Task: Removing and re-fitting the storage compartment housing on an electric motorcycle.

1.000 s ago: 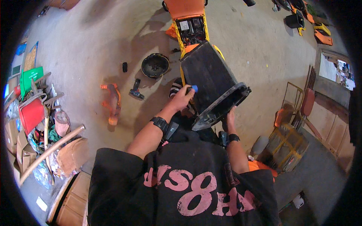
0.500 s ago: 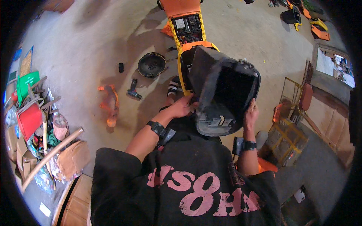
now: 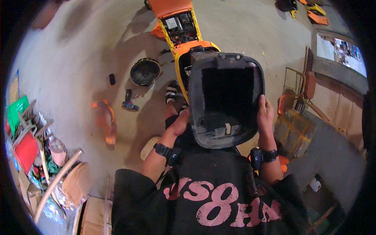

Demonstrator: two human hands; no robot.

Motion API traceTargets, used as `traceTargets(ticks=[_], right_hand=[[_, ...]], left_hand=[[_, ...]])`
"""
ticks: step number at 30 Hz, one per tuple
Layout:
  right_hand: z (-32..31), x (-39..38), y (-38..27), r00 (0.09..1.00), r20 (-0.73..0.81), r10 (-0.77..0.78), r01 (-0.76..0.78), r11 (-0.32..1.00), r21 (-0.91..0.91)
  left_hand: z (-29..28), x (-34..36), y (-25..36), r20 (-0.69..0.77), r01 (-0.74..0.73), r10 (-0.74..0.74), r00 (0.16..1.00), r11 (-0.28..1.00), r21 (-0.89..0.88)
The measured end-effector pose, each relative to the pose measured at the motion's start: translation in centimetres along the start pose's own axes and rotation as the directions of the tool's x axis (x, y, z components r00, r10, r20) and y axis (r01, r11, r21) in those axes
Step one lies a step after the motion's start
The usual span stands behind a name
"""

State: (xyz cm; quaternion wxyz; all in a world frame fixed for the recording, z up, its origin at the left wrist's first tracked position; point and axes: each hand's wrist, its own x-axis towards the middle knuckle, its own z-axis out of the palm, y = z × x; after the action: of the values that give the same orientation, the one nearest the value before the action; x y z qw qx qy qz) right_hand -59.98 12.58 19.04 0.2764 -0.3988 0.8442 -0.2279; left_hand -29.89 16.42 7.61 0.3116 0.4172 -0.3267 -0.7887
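I hold a black plastic under-seat storage bucket (image 3: 225,141) in front of my chest, its dark opening facing me. My left hand (image 3: 182,122) grips its left side, with the fingers partly hidden behind the wall. On the opposite side, my right hand (image 3: 266,111) closes around the edge, thumb toward the rim. Just beyond the bucket stands an orange and yellow scooter (image 3: 188,47). Its body is opened up, with wiring and a box-like part showing inside; the bucket covers part of its near end.
Left of the scooter lie a round black basin (image 3: 145,71), a cordless drill (image 3: 128,101), a small black object (image 3: 112,79) and an orange body panel (image 3: 105,119). Clutter with a red chair seat (image 3: 26,150) fills the left edge. A taped box (image 3: 294,131) stands at right.
The bucket has turned so its opening faces me more squarely, and its tilt has lessened. My left hand has shifted lower along its side. The whole view has also swung a little.
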Motion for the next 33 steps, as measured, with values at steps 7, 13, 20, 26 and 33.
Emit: traceTargets(ticks=[7,13,20,26,33], right_hand=[[1.0,-4.6,-5.5,0.981,0.160,-0.110,0.114,0.993,-0.017],[2.4,-6.6,-6.7,0.953,0.087,-0.291,0.302,0.936,-0.180],[2.7,-6.4,-1.3,0.961,-0.039,-0.273,0.260,0.944,-0.203],[2.7,-6.3,-0.2,0.976,-0.014,-0.217,0.215,0.974,-0.071],[3.6,-7.7,-0.8,0.949,0.058,-0.310,0.315,0.936,-0.158]], left_hand=[[-3.1,-2.5,-4.2,-0.064,0.132,-0.192,0.979,0.845,-0.519],[-3.1,-3.0,-4.9,-0.108,0.170,-0.242,0.964,0.877,-0.448],[-3.2,-3.2,-4.3,-0.095,0.241,-0.289,0.953,0.907,-0.344],[-3.2,-3.9,-5.0,0.145,0.211,-0.157,0.977,0.606,-0.767],[-3.9,-4.4,-6.4,-0.036,0.101,-0.209,0.977,0.608,-0.787]])
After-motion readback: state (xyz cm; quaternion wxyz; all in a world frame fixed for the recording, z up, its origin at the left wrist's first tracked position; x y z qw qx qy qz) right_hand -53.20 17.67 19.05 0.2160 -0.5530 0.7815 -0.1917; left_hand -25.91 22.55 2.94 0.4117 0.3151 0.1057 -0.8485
